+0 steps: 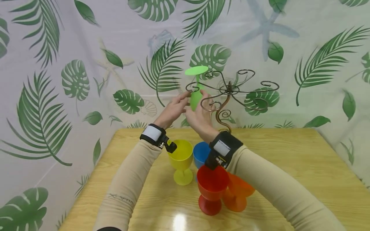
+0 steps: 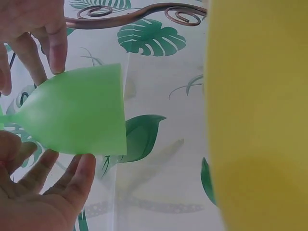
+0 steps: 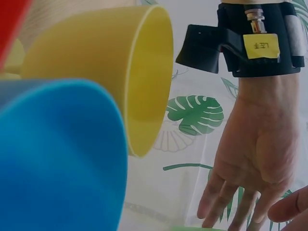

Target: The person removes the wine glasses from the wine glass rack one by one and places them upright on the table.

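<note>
A light green plastic goblet [image 1: 196,100] is upside down at the left arm of a bronze wire stand [image 1: 228,90], its round foot above the curled hook. My left hand [image 1: 173,110] is at its left side; in the left wrist view straight fingertips of that hand [image 2: 48,192] touch the bowl [image 2: 79,110]. From the other side my right hand [image 1: 199,120] reaches up, a fingertip [image 2: 58,62] resting on the bowl. The right wrist view shows the left hand [image 3: 260,149] with extended fingers; there the goblet is mostly out of frame.
Below my wrists, a yellow goblet [image 1: 182,157], a blue goblet [image 1: 201,152], a red goblet [image 1: 212,186] and an orange goblet [image 1: 240,187] stand close together on the wooden table [image 1: 289,160]. My right forearm partly covers the blue and orange ones. A leaf-patterned cloth [image 1: 86,144] hangs behind.
</note>
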`<state>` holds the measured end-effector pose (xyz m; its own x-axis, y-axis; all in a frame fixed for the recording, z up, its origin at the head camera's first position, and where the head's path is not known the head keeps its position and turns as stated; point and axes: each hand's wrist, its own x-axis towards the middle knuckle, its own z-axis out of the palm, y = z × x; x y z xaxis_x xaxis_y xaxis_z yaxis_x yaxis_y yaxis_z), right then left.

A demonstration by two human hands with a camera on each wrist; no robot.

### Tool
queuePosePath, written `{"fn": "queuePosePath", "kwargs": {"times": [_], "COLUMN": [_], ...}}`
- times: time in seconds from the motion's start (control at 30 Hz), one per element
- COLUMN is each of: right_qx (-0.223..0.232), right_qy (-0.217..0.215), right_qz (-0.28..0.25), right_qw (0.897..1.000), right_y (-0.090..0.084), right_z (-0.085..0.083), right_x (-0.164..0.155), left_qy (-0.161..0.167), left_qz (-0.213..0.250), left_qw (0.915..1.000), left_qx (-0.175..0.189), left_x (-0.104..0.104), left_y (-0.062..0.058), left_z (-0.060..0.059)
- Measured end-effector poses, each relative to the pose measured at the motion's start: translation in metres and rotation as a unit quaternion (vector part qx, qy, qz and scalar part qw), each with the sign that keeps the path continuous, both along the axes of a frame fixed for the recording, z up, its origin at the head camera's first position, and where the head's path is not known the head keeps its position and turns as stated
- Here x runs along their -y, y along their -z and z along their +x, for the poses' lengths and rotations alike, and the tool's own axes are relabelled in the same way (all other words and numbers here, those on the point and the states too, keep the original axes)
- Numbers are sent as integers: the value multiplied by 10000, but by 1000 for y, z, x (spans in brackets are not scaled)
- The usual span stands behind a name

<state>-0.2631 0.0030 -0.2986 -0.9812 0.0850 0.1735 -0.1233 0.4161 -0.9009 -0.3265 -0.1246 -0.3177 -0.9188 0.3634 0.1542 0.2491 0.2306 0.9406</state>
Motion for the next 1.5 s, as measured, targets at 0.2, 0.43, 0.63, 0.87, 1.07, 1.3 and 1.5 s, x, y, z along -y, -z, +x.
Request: {"fn": "queuePosePath", "kwargs": {"times": [0.2,0.43,0.63,0.87,1.07,1.3,1.5], "right_qx": [-68,2,11,24,-143,-292,-517], "right_qy": [-107,-273,-415,-608,-629,-792,-1040], "right_qz": [69,29,-163,-361,-257,-369,-399], "right_qw": [9999,9996,9990,9975,9976,9958,9924], "right_y": [1,1,0,-4,-4,-2,1], "right_z": [1,4,10,21,30,42,51], "right_x": [0,0,5,9,11,12,11], "left_qy": [-83,-262,-352,-680,-917,-1118,-959], "left_qz": [102,11,-183,-359,-76,-39,325], "left_qw": [9998,9993,9970,9902,9869,9824,9823], "left_qx": [-147,-269,-664,-1168,-1322,-1497,-1577], "left_x": [2,11,22,25,26,28,32], "left_y": [3,1,6,11,15,19,20], "left_z": [3,10,19,30,36,44,55]}}
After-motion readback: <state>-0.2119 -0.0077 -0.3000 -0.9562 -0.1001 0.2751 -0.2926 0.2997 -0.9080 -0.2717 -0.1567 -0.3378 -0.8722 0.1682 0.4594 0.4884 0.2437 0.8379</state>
